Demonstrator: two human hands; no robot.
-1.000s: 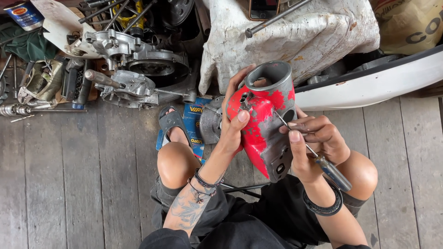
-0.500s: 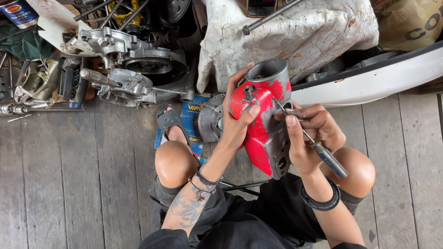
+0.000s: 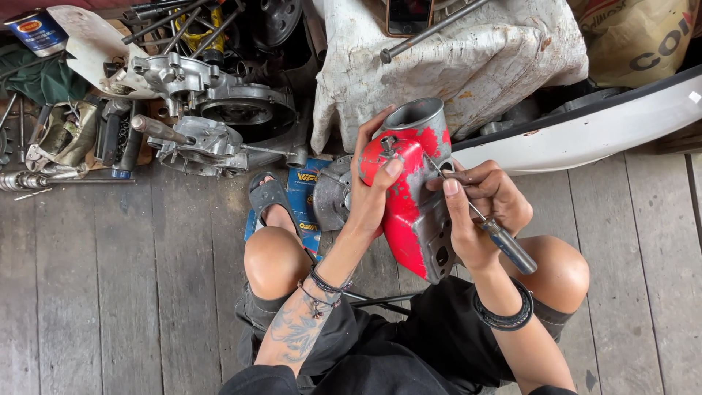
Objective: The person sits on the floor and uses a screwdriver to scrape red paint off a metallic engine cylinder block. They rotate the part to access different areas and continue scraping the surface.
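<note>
Crouching over bare knees point(image 3: 274, 260) on a grey plank floor point(image 3: 110, 292), near edge of view. Left hand point(image 3: 369, 194) noted wrapped round the left side of a red and grey metal housing point(image 3: 413, 197), thumb pressed on its red face, fingers curled behind: clamped on the housing. Right hand point(image 3: 479, 208) found closed round a screwdriver point(image 3: 482, 223), thumb and fingers pinching the thin shaft, grey handle jutting down to the right past the wrist. Shaft tip set against the upper right side of the housing, just below its open round collar. Housing held upright above the lap, between the two hands, clear of the floor. Just beyond the left knee, a sandalled foot point(image 3: 270, 197) resting beside a blue carton point(image 3: 307, 197) and a round grey metal part point(image 3: 333, 194). Farther left, an aluminium engine casing point(image 3: 212, 110) with loose tools strewn about it. Farther centre, a dirty white sack point(image 3: 453, 58) with a steel rod point(image 3: 428, 29) lying across it. Far right, a white curved panel point(image 3: 585, 132).
</note>
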